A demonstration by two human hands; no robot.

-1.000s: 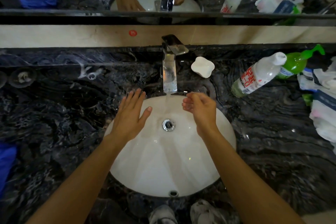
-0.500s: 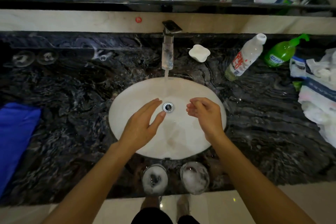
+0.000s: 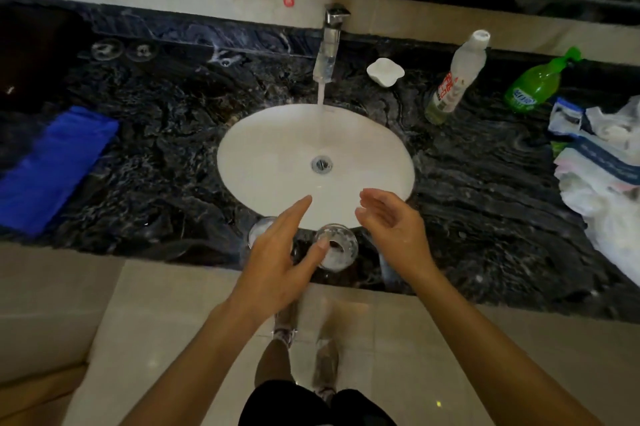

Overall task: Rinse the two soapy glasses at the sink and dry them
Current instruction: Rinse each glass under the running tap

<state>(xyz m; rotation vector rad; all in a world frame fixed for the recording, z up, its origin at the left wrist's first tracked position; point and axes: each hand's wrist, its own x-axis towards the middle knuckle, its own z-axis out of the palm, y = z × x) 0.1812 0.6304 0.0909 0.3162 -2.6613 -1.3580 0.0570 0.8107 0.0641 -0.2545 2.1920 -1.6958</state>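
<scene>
Two soapy glasses stand on the dark marble counter's front edge, just in front of the white sink (image 3: 263,155). The right glass (image 3: 341,247) shows foam inside. The left glass (image 3: 258,231) is mostly covered by my left hand (image 3: 280,252), which hovers open above it with the thumb near the right glass. My right hand (image 3: 394,231) is open too, palm turned left, just right of the right glass. Neither hand holds anything. Water runs from the faucet (image 3: 330,45) into the sink.
A blue cloth (image 3: 52,166) lies on the counter at left. A white soap dish (image 3: 385,72), a clear bottle (image 3: 455,79), a green bottle (image 3: 535,83) and white plastic bags (image 3: 602,162) sit at right. Two more glasses (image 3: 107,49) stand at the back left.
Both hands have drawn back from under the running water to the counter's front edge above the two glasses. The view has pulled back and shows the floor.
</scene>
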